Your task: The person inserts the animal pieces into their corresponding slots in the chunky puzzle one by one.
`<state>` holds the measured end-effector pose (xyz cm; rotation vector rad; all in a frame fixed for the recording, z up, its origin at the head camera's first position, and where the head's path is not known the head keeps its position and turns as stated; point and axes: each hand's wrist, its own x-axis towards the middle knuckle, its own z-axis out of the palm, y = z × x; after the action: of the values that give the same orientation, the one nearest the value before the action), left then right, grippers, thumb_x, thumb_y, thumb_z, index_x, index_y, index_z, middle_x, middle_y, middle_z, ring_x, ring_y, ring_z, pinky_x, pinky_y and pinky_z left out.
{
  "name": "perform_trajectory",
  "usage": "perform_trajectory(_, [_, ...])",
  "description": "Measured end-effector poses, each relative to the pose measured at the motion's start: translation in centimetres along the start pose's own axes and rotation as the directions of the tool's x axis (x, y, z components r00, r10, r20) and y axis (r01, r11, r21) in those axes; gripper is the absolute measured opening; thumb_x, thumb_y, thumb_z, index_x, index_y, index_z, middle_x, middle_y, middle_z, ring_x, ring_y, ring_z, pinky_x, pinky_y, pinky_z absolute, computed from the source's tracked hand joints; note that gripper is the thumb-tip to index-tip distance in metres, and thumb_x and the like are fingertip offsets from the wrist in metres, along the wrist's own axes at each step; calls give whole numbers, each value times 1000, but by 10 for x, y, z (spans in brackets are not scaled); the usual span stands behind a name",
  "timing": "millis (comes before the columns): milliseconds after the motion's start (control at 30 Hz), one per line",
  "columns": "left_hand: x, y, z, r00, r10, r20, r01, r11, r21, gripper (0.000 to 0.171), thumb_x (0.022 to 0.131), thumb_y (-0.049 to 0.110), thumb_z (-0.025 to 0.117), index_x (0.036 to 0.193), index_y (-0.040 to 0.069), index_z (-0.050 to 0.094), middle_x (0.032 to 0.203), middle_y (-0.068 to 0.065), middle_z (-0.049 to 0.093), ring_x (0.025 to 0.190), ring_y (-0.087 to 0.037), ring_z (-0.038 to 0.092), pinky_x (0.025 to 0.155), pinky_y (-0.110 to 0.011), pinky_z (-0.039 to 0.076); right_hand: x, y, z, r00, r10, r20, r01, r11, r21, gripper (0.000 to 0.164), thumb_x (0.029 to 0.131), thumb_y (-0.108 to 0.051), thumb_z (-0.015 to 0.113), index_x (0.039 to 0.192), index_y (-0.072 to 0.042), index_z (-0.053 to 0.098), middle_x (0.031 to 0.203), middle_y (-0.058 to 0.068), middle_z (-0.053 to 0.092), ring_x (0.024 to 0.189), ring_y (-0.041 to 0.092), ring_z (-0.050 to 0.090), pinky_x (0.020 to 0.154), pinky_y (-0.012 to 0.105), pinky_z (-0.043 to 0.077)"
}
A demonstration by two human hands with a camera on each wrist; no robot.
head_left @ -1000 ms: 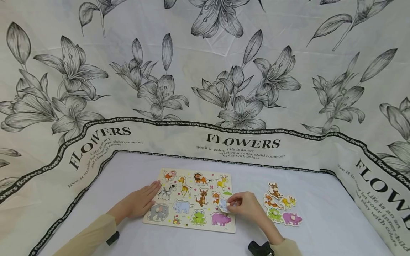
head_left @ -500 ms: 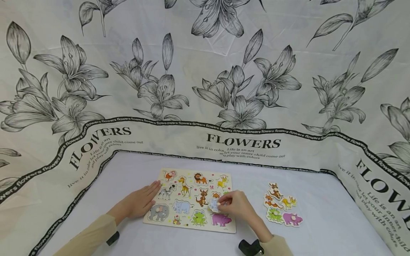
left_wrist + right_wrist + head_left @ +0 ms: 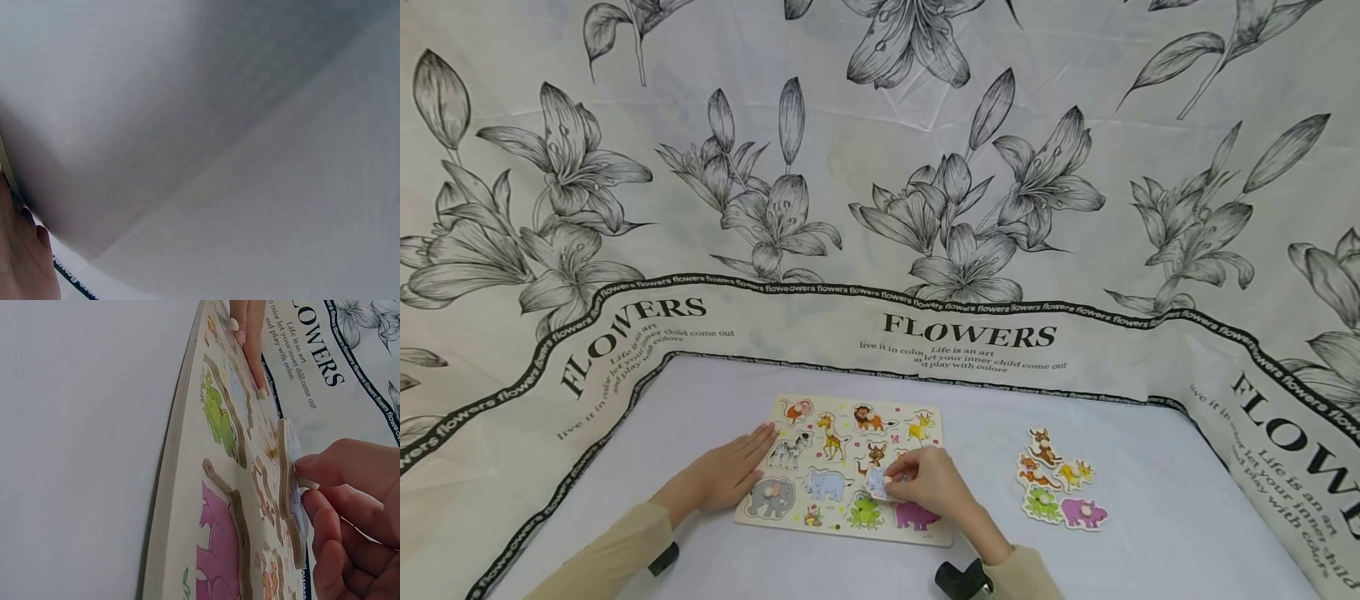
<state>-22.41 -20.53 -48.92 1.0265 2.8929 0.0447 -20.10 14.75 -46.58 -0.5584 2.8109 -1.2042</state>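
Observation:
My right hand pinches the knob of a pale blue animal puzzle piece. In the right wrist view the piece is held above the wooden puzzle board, seen edge-on, with thumb and fingers on its knob. On the board, the picture of a light blue rhino-like animal lies left of the held piece, and a frog lies just below it. My left hand rests at the board's left edge with fingers extended. Only part of the left hand shows in the left wrist view.
Right of the board lie several loose pieces: a kangaroo, a fox-like animal, a yellow goat, a frog piece and a purple hippo. A flower-printed cloth rises behind the white table surface.
My right hand has carried the pale blue piece leftward across the board, from beside the fox picture to above the frog picture. My left hand has stayed at the board's left edge.

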Motion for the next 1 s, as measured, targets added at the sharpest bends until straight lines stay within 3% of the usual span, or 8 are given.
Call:
perform_trajectory(400, [-1,1,-2,1000,1,-2,-1,1000,-4,56,102,27,37,149,-4,27,158,-19,24,146,-34,25,118,-45,30,11,-18,16,999,-49,2,49,999,9,10,73,-15,80,81,-11,76,68,-6,67,55,1,49,49,15,42])
perform_trajectory(767, [0,-2,2,1000,0,2,0,1000,-1,57,103,28,35,149,-3,26,158,-18,22,146,-34,23,118,-44,29,25,-30,31,997,-61,48,58,997,52,12,72,-13,80,82,-8,76,69,-3,69,56,0,54,51,15,46])
perform_trajectory(1000, [0,-1,2,1000,9,-20,-9,1000,-14,56,102,27,37,149,-4,28,158,-19,24,146,-34,25,118,-45,30,29,-38,36,996,-50,72,49,999,22,10,74,-17,80,81,-12,76,68,-7,68,56,0,52,51,15,44])
